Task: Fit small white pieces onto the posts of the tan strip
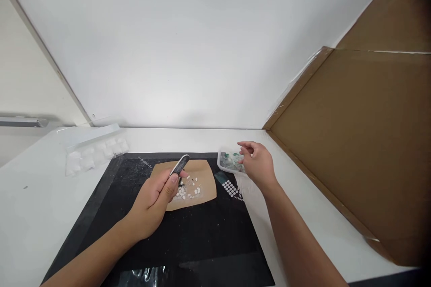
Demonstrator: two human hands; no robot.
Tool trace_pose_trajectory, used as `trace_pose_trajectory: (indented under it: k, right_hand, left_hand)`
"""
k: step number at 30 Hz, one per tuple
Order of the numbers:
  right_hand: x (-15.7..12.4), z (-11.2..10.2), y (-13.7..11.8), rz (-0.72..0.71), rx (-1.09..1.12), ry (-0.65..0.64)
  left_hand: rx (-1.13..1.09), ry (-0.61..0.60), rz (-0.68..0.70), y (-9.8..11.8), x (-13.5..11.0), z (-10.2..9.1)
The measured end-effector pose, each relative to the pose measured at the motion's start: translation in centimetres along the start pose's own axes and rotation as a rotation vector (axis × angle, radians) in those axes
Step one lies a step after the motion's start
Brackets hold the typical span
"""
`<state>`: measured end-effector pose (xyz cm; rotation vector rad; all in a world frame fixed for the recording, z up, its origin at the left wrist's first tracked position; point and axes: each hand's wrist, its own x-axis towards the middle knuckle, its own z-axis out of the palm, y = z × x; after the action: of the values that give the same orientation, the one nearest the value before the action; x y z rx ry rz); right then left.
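In my left hand point(155, 197) is a slim black piece with a white edge and a rounded end point(180, 165), pinched between thumb and fingers. It is tilted up to the right above a tan sheet point(206, 175). Small white bits point(183, 193) lie scattered on the sheet, partly hidden by my fingers. My right hand point(257, 161) hovers at a small clear plastic box point(220, 161), its fingers apart and nothing visible in them. Inside the box are clear and green bits. A sheet of round white stickers point(230, 188) lies just in front of the box.
A black mat point(202, 242) covers the middle of the white table point(30, 215). Clear plastic packs with white contents point(96, 154) sit at the back left. A brown cardboard panel point(363, 143) stands along the right, and a white wall point(175, 54) rises behind.
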<state>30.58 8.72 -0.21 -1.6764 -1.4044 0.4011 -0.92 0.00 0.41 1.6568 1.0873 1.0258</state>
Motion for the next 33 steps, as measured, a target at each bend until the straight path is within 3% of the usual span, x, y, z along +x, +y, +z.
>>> trace_pose_trajectory:
  k: [5,10,16,19,25,33]
  right_hand:
    - [0.5,-0.7,0.7,-0.077,0.037,0.019]
    - [0.8,-0.8,1.3,-0.081,-0.036,-0.027]
    - [0.9,-1.2,1.0,-0.075,-0.113,0.035]
    - [1.0,-1.7,0.8,-0.091,-0.242,-0.042]
    - [1.3,-1.8,1.8,-0.354,-0.504,-0.271]
    - [1.1,-1.4,2.7,-0.308,-0.617,-0.329]
  left_hand:
    - [-0.184,-0.012,-0.018,0.2,-0.2,0.5]
    - [-0.213,-0.059,-0.095,-0.1,0.2,0.7]
    - [-0.253,-0.069,-0.136,-0.1,0.1,0.9]
    - [-0.307,-0.070,-0.182,0.0,0.2,1.0]
    - [-0.471,-0.051,-0.271,0.3,0.2,1.4]
    - [-0.492,-0.038,-0.296,0.2,0.0,1.6]
